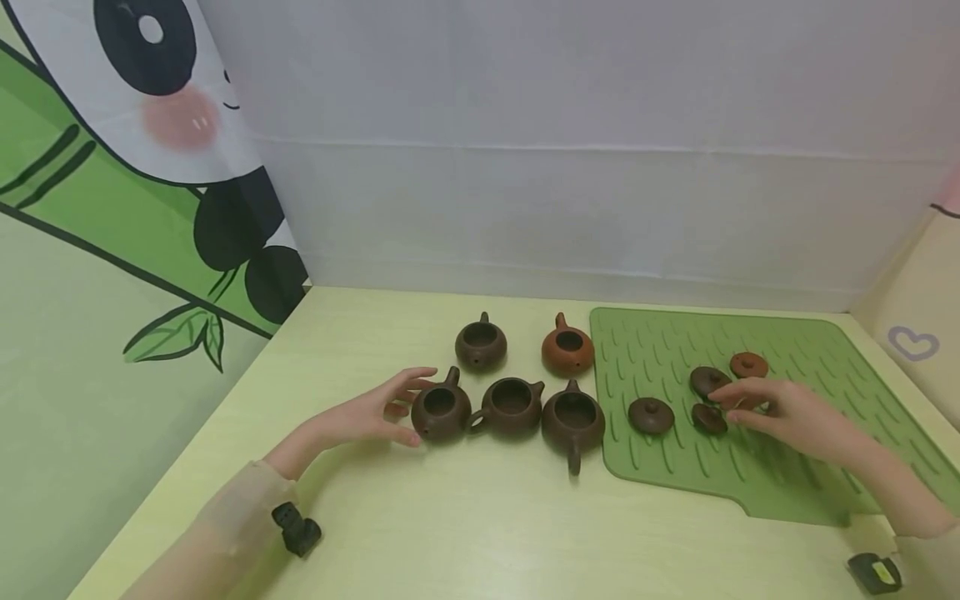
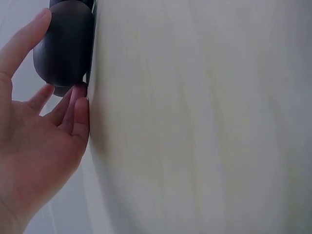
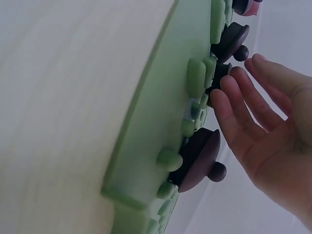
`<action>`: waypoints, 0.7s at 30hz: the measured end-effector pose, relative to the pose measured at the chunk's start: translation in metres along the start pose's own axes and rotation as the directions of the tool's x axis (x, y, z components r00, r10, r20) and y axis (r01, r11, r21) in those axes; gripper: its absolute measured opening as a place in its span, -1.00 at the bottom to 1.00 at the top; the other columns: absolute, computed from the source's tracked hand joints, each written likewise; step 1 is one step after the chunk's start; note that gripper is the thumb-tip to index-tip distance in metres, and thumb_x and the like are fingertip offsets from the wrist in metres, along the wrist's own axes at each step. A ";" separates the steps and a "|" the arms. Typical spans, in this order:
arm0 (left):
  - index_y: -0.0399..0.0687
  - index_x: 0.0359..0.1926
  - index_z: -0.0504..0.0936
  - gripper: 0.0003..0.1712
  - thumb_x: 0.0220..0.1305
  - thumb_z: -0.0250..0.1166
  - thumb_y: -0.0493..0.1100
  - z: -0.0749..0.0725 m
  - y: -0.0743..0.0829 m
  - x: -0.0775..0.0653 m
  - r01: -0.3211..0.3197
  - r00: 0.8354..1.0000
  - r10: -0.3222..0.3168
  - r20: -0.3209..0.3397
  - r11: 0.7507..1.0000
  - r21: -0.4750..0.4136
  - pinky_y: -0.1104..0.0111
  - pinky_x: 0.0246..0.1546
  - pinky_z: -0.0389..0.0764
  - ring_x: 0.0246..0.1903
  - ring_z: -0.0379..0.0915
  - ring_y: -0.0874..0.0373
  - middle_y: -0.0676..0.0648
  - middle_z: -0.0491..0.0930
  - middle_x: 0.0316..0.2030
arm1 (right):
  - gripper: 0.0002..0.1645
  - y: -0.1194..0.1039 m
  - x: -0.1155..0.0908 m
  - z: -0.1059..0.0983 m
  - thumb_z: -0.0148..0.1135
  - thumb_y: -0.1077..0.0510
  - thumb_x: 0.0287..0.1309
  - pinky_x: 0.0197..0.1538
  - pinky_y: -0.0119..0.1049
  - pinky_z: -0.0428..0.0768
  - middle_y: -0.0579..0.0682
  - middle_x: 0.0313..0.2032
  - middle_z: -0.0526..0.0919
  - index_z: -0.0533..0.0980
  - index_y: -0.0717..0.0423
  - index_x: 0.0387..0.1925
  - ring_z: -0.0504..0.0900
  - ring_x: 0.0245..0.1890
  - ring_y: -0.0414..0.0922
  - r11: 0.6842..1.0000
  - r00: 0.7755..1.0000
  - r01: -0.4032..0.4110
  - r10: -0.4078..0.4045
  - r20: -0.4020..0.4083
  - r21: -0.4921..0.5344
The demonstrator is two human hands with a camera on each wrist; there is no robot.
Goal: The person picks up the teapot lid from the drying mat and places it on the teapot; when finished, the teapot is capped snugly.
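My left hand [image 1: 372, 411] is spread beside the leftmost dark-brown teapot [image 1: 444, 427], thumb in front and fingers behind. In the left wrist view that teapot [image 2: 63, 46] lies between thumb and fingers; a firm grip cannot be made out. On the green mat [image 1: 660, 333], my right hand [image 1: 787, 408] has its lightly bent fingers at a small dark lid [image 1: 707, 422], thumb and forefinger apart. The right wrist view shows that lid [image 3: 220, 75] partly hidden behind the fingers. Close by lie another dark lid [image 1: 705, 382], a reddish-brown lid [image 1: 748, 365] and a dark lid with a round knob [image 1: 651, 417].
Right of the left hand's teapot stand two more lidless dark teapots, a middle one [image 1: 512, 421] and one [image 1: 573, 429] beside the mat. Behind them are a dark teapot [image 1: 482, 357] and a reddish-brown one [image 1: 567, 360]. A pale wall cloth [image 1: 570, 217] hangs at the table's back.
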State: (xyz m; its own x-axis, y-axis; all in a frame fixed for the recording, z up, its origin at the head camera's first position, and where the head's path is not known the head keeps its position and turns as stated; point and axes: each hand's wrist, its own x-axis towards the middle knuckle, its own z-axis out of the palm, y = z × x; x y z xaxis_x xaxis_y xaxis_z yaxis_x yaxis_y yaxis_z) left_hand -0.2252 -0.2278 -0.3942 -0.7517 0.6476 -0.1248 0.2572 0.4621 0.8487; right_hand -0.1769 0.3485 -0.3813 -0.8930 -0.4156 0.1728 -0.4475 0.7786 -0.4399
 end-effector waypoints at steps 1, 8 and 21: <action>0.08 0.54 -0.04 0.13 0.12 0.50 -0.10 -0.001 -0.001 0.000 0.000 1.000 0.000 0.003 1.000 -0.002 -0.10 0.39 0.24 0.44 0.14 -0.18 -0.17 0.17 0.47 | -0.68 0.000 0.000 0.000 0.32 0.20 0.22 -0.37 -0.44 0.53 -0.14 -0.25 0.73 0.62 0.04 0.02 0.52 -0.30 -0.56 1.000 1.000 0.001 -0.001 0.001 0.006; 0.12 0.53 0.01 0.05 0.16 0.45 -0.16 -0.005 -0.008 0.002 0.014 0.999 -0.011 0.040 0.997 -0.076 -0.12 0.44 0.13 0.47 0.10 -0.17 -0.12 0.15 0.49 | -0.71 0.001 0.001 0.004 0.33 0.26 0.19 -0.43 -0.45 0.44 -0.04 -0.17 0.75 0.64 0.02 -0.03 0.50 -0.37 -0.51 0.998 0.998 0.057 -0.057 -0.010 0.041; 0.14 0.48 0.19 -0.12 0.21 0.41 -0.14 -0.006 -0.012 0.004 -0.001 0.999 0.006 0.048 0.996 -0.093 -0.01 0.40 0.19 0.47 0.12 -0.06 -0.03 0.30 0.43 | -0.73 0.002 0.003 0.003 0.34 0.26 0.18 -0.40 -0.46 0.48 -0.10 -0.22 0.76 0.65 -0.02 -0.08 0.53 -0.31 -0.55 0.997 0.998 0.063 -0.063 0.001 0.047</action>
State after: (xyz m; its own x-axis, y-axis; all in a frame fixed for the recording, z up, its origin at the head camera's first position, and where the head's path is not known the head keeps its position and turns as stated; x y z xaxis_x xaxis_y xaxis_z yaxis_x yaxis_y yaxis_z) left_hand -0.2345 -0.2341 -0.4017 -0.7202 0.6786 -0.1444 0.2004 0.4027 0.8931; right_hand -0.1800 0.3476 -0.3846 -0.8631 -0.4640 0.1994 -0.4999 0.7283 -0.4687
